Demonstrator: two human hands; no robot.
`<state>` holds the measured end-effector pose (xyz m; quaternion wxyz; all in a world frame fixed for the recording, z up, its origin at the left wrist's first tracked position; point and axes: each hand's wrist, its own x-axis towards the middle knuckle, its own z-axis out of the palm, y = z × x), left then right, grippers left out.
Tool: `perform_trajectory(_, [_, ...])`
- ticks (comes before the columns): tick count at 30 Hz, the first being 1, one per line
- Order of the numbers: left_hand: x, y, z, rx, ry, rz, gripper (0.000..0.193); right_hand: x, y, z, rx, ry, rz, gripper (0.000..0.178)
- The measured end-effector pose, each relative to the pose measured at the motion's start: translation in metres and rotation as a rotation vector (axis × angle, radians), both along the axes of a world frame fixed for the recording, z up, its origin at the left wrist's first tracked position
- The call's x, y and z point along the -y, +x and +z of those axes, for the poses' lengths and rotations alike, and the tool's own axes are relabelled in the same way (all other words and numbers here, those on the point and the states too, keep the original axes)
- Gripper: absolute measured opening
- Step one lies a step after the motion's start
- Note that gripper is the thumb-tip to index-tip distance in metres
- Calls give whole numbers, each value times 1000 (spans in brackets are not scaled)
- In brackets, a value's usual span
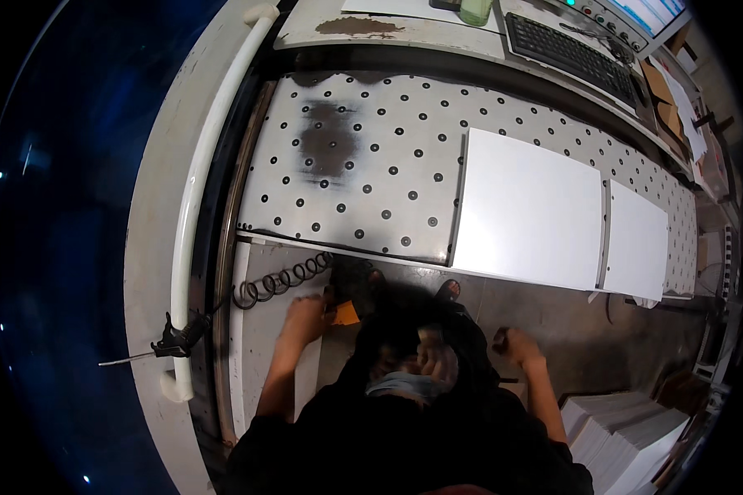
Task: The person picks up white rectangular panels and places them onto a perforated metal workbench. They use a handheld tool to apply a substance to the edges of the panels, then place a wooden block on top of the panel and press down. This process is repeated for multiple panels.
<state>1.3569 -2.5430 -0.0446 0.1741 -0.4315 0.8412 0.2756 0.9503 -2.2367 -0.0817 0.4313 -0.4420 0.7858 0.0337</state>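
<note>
Below the near edge of the studded table, my left hand [305,319] is closed, with a flat orange piece [346,313] jutting from its fingers. A black coiled hose [281,282] runs just beyond that hand. My right hand [518,346] is curled into a fist, lower than the table edge and apart from it. Something small and dark shows at its fingers, too unclear to name. Two white panels, a large one [530,210] and a narrower one [636,238], lie side by side on the table's right half, slightly overhanging its near edge.
The pale table [413,148] carries rows of black studs and a dark worn patch. To the left runs a white rail [200,173] with a black air gun [176,337] hung on it. A keyboard [570,58] sits behind; stacked white boards [623,433] stand at lower right.
</note>
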Motion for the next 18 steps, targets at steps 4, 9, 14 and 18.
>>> perform_trajectory(4, [-5, -23, 120, -628, -589, 167, 33, 82, -3, 76, -21, -267, -49, 29])
perform_trajectory(9, [-40, 36, 149, -765, -1781, 520, 71, 129, 14, 109, 74, -391, 49, 25])
perform_trajectory(14, [-19, 72, 140, -403, -1564, 938, 85, 151, 26, 110, 138, -454, 221, 19])
perform_trajectory(18, [6, 73, 144, -226, -1329, 862, 53, 171, 17, 95, 136, -816, 226, 15])
